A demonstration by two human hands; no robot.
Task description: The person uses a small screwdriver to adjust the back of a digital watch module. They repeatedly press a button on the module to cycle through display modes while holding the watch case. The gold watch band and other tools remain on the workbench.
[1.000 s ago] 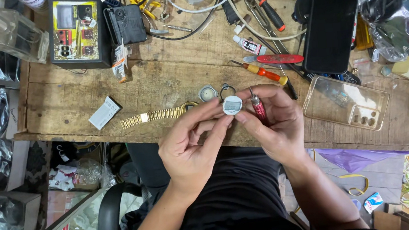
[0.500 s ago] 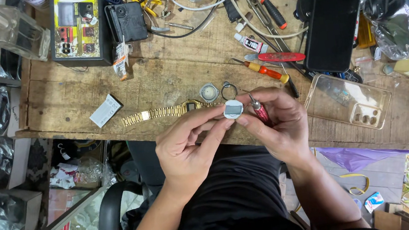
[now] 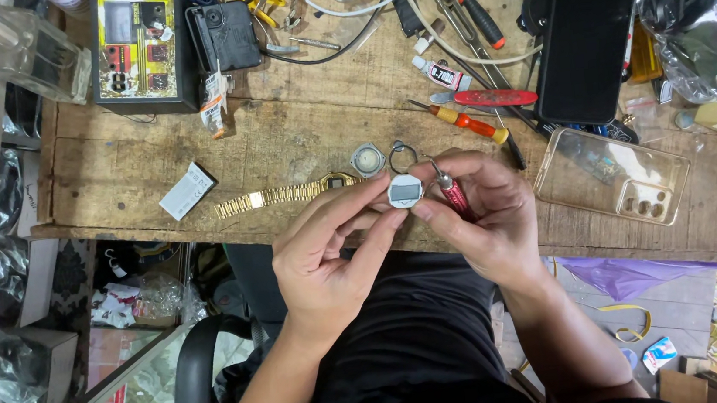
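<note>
Hands meet over the bench's near edge. Left hand (image 3: 329, 261) pinches a small round watch module (image 3: 405, 191) between thumb and forefinger; right hand (image 3: 487, 215) fingertips touch its other side, fingers also closed round a red tool (image 3: 454, 197). Gold watch band (image 3: 275, 197) lies on the wooden bench (image 3: 282, 139) just left of the module, round ring (image 3: 402, 156) just behind it.

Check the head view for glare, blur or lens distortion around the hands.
Head view: even daylight, sharp on the small round watch module pinched between left hand and right hand; soft glare on the clear phone case; wide-angle bending of the bench edge.
</note>
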